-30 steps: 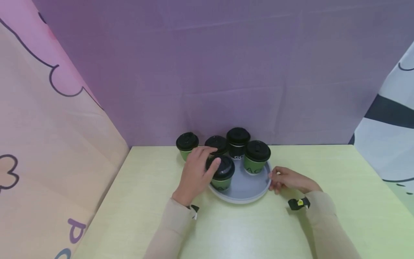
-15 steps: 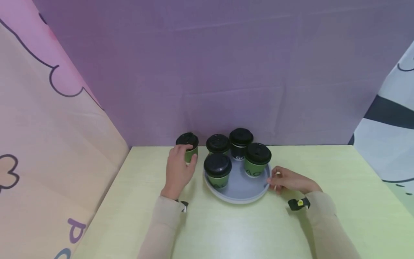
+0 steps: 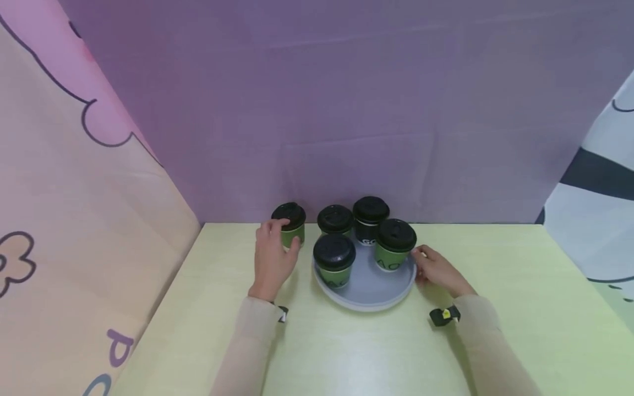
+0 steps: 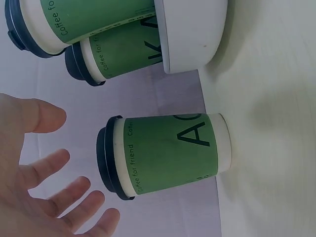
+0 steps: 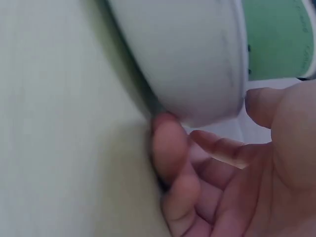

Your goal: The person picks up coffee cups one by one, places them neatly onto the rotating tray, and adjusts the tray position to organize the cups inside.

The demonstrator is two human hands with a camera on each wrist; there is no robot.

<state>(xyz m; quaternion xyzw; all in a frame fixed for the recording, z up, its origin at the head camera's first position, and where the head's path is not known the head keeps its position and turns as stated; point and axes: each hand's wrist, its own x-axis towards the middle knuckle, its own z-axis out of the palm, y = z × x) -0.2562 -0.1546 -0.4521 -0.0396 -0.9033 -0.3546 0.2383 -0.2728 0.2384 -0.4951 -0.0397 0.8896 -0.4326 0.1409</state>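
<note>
A green paper coffee cup [image 4: 170, 153] with a black lid stands upright on the table, left of a round grey tray [image 3: 378, 291]. My left hand [image 3: 272, 261] is beside this cup; in the left wrist view its spread fingers are apart from the lid. With my right hand [image 3: 438, 271] I hold the tray's right rim, thumb at the upper edge and fingers curled by the underside. On the tray stand a front green cup [image 3: 334, 278], a right green cup [image 3: 389, 258], a partly hidden back green cup [image 3: 335, 219] and a black cup [image 3: 368, 233], all lidded.
The pale wooden table [image 3: 356, 352] reaches back to a purple cloth wall [image 3: 346, 110] right behind the cups. Patterned cloth [image 3: 74, 220] hangs along the left side, and another printed cloth [image 3: 604, 220] along the right.
My left hand has moved left from the tray's front green cup to beside the lone cup. The right hand has shifted slightly up along the tray's rim. The tray's cups have shifted slightly.
</note>
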